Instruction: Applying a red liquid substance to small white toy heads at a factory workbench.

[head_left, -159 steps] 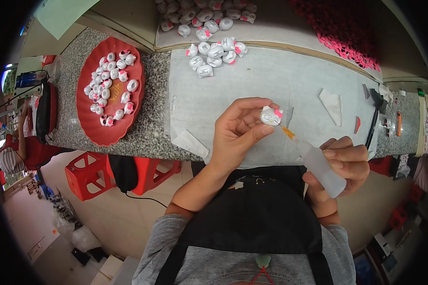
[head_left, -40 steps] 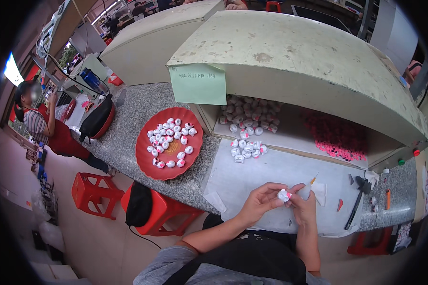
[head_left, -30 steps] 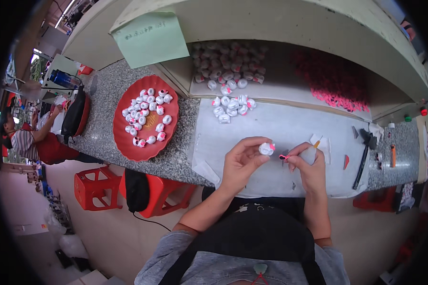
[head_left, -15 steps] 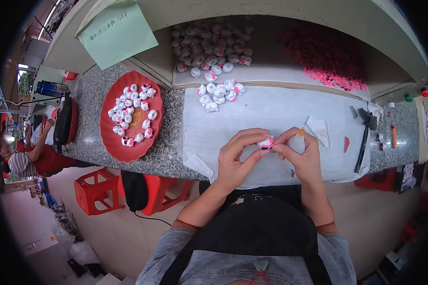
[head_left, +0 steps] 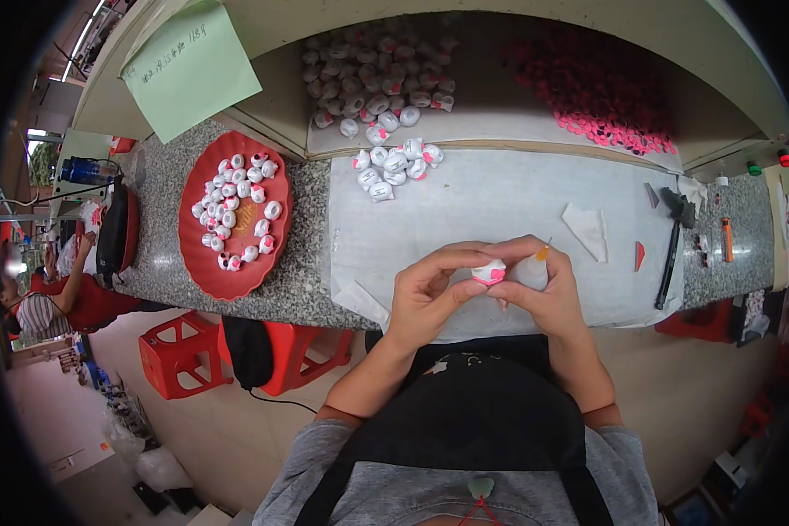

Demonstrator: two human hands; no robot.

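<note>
Over the near part of the white sheet (head_left: 465,202), my left hand (head_left: 425,298) pinches a small white figurine piece (head_left: 489,270) with a bright pink patch on its side. My right hand (head_left: 559,305) is closed around a small translucent squeeze bottle (head_left: 532,273) with an orange needle tip, pointing up and away from me. The thumb of that hand also reaches to the figurine piece. Beyond my hands, a small cluster of similar white and pink pieces (head_left: 394,164) sits at the sheet's far left.
A red scalloped plate (head_left: 279,245) with more pieces stands left. The shelf behind holds a heap of white pieces (head_left: 368,74) and many pink bits (head_left: 605,127). Right lie a black pen-like tool (head_left: 668,272), an orange stick (head_left: 727,239) and paper scraps (head_left: 586,230). Someone works far left.
The figurine piece has been turned, so its pink patch faces differently. Both hands have come slightly nearer to me, and my right thumb now presses toward the piece. The view has shifted a little.
</note>
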